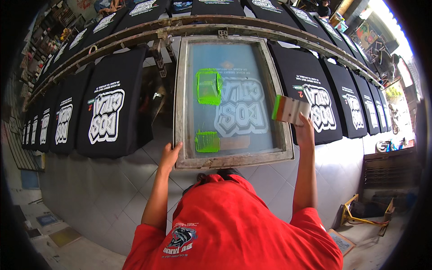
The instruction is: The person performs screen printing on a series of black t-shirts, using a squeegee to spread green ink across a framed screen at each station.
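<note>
A screen-printing frame (179,112) with a worn wooden border lies in front of me over a black shirt, whose white print shows through the mesh. Two patches of bright green ink (208,141) sit on the mesh, toward its left side. My left hand (170,155) grips the frame at its near left corner, thumb on the border. Held by my right hand (305,131) is a squeegee (290,110) with a pale wooden handle and green ink along its blade edge. It is raised off the mesh, beside the frame's right border.
Black shirts with white prints hang over boards in rows, one beside the frame at left (108,108) and another at right (310,85). A long rail (126,41) runs behind the frame. A yellow metal stand (360,219) rests on the floor at lower right.
</note>
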### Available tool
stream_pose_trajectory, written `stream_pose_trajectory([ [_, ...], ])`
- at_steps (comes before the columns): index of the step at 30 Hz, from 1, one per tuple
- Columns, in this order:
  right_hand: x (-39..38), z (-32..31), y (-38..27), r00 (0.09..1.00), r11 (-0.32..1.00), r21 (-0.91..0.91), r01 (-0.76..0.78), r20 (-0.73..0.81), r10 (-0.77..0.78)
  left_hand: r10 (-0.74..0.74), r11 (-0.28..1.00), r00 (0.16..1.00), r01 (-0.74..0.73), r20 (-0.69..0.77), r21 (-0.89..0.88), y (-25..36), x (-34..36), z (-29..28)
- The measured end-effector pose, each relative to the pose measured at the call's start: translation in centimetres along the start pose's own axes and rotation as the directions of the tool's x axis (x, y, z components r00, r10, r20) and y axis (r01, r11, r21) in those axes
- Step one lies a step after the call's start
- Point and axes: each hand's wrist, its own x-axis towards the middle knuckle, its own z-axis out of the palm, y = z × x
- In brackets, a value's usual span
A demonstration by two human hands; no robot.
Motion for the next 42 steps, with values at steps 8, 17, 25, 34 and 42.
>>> stream_pose_trajectory([
  [8,8.7,18.3,-2.6,0.864,0.415,-0.771,0.484,0.496,-0.087,-0.21,0.978,0.977,0.21,-0.027,-0.006,2.4,0.1,0.1],
  [17,16.1,29.7,4.8,0.692,-0.012,-0.692,0.721,0.72,0.052,-0.225,0.966,0.973,0.229,0.038,-0.125,1.3,0.8,0.2],
  [25,14.4,27.9,9.7,0.582,-0.126,-0.581,0.804,0.813,-0.036,-0.184,0.955,0.98,0.196,0.073,-0.223,2.0,0.5,0.5],
  [34,7.3,25.9,7.6,0.63,-0.012,-0.63,0.776,0.776,0.006,-0.14,0.972,0.983,0.16,0.12,-0.171,1.6,0.8,-0.4],
  [42,13.2,28.4,9.6,0.651,-0.11,-0.661,0.742,0.75,-0.115,-0.133,0.977,0.984,0.15,0.122,-0.15,0.0,1.7,-0.1],
])
